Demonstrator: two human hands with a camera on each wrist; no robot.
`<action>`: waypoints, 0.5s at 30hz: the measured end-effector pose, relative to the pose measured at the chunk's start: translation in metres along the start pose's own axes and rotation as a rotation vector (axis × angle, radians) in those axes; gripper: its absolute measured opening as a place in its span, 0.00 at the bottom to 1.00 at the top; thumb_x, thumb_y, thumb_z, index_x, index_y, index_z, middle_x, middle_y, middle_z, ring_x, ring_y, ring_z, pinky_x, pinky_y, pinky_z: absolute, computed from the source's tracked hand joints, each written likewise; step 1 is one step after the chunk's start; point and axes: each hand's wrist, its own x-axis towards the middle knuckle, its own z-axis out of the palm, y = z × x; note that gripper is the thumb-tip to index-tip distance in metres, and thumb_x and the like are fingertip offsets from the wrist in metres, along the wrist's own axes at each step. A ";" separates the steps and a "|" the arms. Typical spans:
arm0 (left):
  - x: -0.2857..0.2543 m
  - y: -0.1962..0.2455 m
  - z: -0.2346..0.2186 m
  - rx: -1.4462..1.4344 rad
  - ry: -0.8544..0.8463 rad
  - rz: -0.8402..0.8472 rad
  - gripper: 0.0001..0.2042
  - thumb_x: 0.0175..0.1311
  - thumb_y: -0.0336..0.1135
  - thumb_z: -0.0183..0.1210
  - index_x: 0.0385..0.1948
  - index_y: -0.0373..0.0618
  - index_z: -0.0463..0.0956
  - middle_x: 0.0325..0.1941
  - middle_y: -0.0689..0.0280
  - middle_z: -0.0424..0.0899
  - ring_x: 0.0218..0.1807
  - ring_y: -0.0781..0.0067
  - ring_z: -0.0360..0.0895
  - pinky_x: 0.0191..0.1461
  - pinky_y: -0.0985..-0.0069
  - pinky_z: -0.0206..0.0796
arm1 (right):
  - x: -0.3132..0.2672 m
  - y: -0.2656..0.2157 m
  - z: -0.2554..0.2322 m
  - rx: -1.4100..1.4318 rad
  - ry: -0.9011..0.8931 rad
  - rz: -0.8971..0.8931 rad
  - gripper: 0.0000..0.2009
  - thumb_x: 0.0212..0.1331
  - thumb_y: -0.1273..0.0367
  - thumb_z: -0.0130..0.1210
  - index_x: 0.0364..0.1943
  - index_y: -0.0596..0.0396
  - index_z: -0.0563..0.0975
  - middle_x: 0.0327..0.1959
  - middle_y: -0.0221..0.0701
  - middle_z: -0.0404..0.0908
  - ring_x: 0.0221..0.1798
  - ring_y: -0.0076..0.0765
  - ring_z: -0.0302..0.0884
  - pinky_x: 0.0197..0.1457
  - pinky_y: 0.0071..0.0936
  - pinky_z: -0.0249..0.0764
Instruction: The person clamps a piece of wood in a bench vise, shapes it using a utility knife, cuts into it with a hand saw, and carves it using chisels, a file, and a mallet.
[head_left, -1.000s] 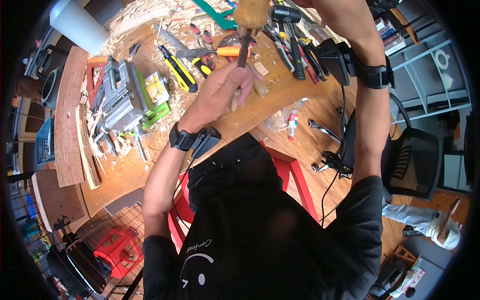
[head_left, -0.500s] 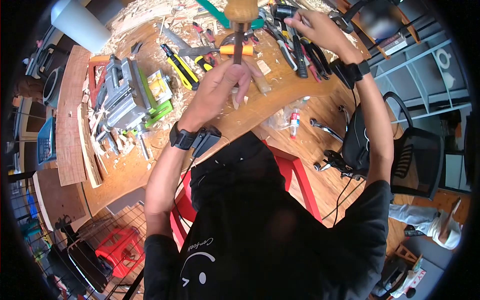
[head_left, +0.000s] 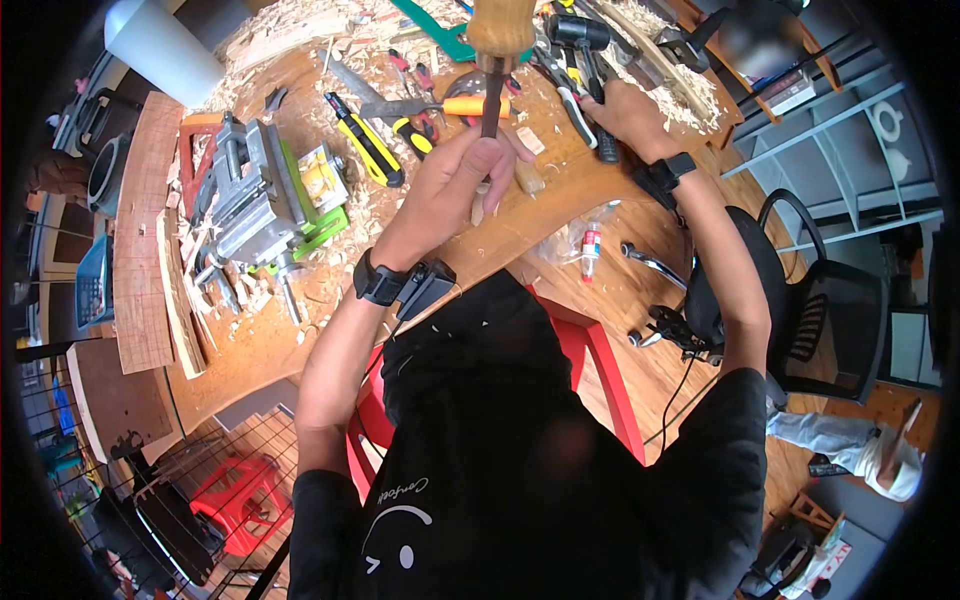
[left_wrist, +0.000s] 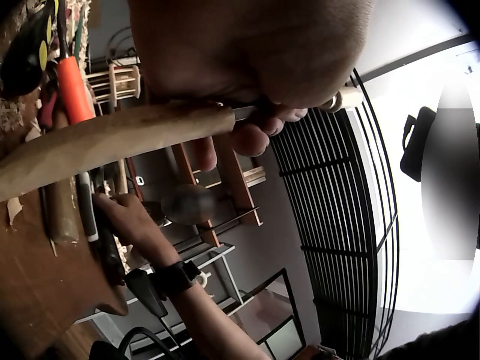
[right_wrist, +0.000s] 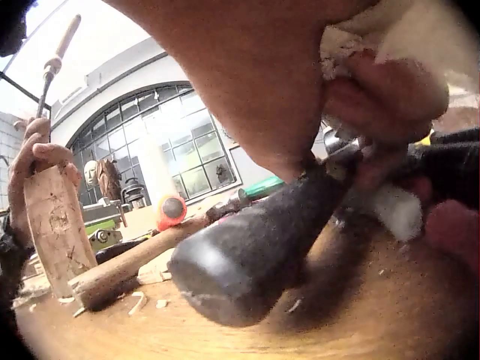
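My left hand holds a chisel upright near the bench's front edge, wooden handle up and fingers around the metal shank. Below that hand a pale piece of wood stands on end in the right wrist view; the chisel's lower tip is hidden by the fingers. On the right of the bench, my right hand grips the handle of a black-headed mallet, which lies among other tools. The handle's thick black end sticks out beneath the thumb in the right wrist view.
A grey vise stands on the left of the bench. A yellow utility knife, an orange-handled tool and pliers lie among wood shavings. A white cylinder stands at the back left, a black chair at right.
My right hand has come down from the upper right, over the tools, and now grips the mallet handle. The left hand stays at the bench edge with the chisel upright.
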 end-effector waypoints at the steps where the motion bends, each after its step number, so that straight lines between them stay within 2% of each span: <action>1: 0.001 0.001 0.001 0.003 0.000 0.006 0.24 0.82 0.51 0.37 0.27 0.44 0.68 0.22 0.70 0.70 0.35 0.75 0.72 0.63 0.67 0.66 | -0.002 -0.006 -0.003 0.001 -0.016 0.004 0.27 0.62 0.48 0.56 0.35 0.66 0.80 0.37 0.56 0.84 0.42 0.63 0.83 0.48 0.51 0.77; 2: 0.002 0.001 0.002 0.003 -0.003 0.011 0.24 0.82 0.51 0.37 0.27 0.44 0.68 0.22 0.70 0.70 0.35 0.75 0.72 0.63 0.67 0.66 | -0.002 -0.008 -0.006 0.002 -0.031 0.009 0.27 0.62 0.49 0.57 0.34 0.67 0.80 0.36 0.56 0.83 0.42 0.64 0.82 0.48 0.51 0.77; 3: 0.002 0.002 0.002 0.025 0.000 0.035 0.24 0.82 0.51 0.37 0.27 0.43 0.68 0.21 0.71 0.70 0.34 0.76 0.72 0.63 0.67 0.66 | 0.004 -0.001 0.001 0.004 0.030 -0.029 0.24 0.63 0.52 0.56 0.29 0.65 0.81 0.31 0.51 0.85 0.35 0.56 0.85 0.44 0.45 0.79; 4: 0.002 0.002 0.003 0.048 0.004 0.059 0.24 0.82 0.51 0.38 0.27 0.43 0.67 0.21 0.71 0.69 0.33 0.76 0.71 0.63 0.67 0.67 | 0.006 0.003 -0.001 0.001 0.035 -0.030 0.24 0.63 0.52 0.56 0.29 0.65 0.81 0.31 0.51 0.85 0.35 0.56 0.85 0.44 0.45 0.79; 6: 0.002 0.000 0.004 0.026 0.011 0.048 0.24 0.82 0.51 0.38 0.27 0.44 0.68 0.21 0.72 0.68 0.33 0.77 0.70 0.63 0.67 0.67 | 0.013 0.011 -0.010 0.723 -0.225 0.162 0.21 0.63 0.56 0.55 0.24 0.63 0.80 0.23 0.42 0.85 0.25 0.40 0.84 0.36 0.34 0.78; 7: 0.001 0.000 0.004 0.004 0.017 0.031 0.24 0.81 0.51 0.38 0.27 0.44 0.68 0.21 0.72 0.68 0.33 0.77 0.70 0.62 0.67 0.67 | 0.013 0.012 -0.016 0.803 -0.235 0.171 0.19 0.63 0.59 0.53 0.21 0.60 0.78 0.18 0.33 0.82 0.20 0.25 0.79 0.29 0.24 0.74; 8: 0.001 0.000 0.003 0.008 0.020 0.043 0.24 0.81 0.51 0.38 0.27 0.44 0.68 0.21 0.72 0.68 0.33 0.77 0.70 0.62 0.67 0.67 | 0.019 0.014 -0.012 0.823 -0.169 0.243 0.18 0.64 0.61 0.53 0.19 0.59 0.76 0.16 0.30 0.79 0.18 0.24 0.76 0.25 0.25 0.70; 10: 0.001 0.002 0.002 0.017 -0.011 -0.032 0.24 0.81 0.52 0.37 0.27 0.45 0.68 0.21 0.73 0.67 0.31 0.78 0.69 0.62 0.66 0.68 | 0.013 0.015 -0.017 0.872 -0.092 0.154 0.17 0.65 0.62 0.54 0.20 0.57 0.76 0.15 0.28 0.76 0.16 0.23 0.71 0.22 0.27 0.68; 12: 0.001 0.005 0.001 0.033 -0.015 -0.011 0.24 0.82 0.52 0.37 0.30 0.43 0.70 0.21 0.73 0.66 0.30 0.79 0.68 0.59 0.69 0.68 | -0.004 0.008 -0.045 0.816 -0.051 0.135 0.16 0.68 0.60 0.57 0.35 0.62 0.76 0.19 0.27 0.74 0.19 0.22 0.71 0.23 0.26 0.67; 14: 0.000 0.010 0.002 0.015 -0.027 -0.137 0.24 0.82 0.51 0.36 0.34 0.41 0.72 0.21 0.73 0.67 0.29 0.79 0.68 0.55 0.71 0.68 | -0.012 0.016 -0.072 0.449 0.228 -0.098 0.18 0.69 0.57 0.57 0.41 0.61 0.74 0.21 0.27 0.74 0.21 0.22 0.72 0.24 0.26 0.68; 15: 0.000 0.010 0.002 0.011 -0.022 -0.137 0.24 0.82 0.51 0.36 0.34 0.41 0.72 0.21 0.73 0.67 0.29 0.79 0.68 0.55 0.71 0.68 | -0.016 0.017 -0.091 0.486 0.212 -0.091 0.18 0.69 0.57 0.57 0.43 0.60 0.74 0.22 0.28 0.75 0.21 0.22 0.72 0.25 0.27 0.68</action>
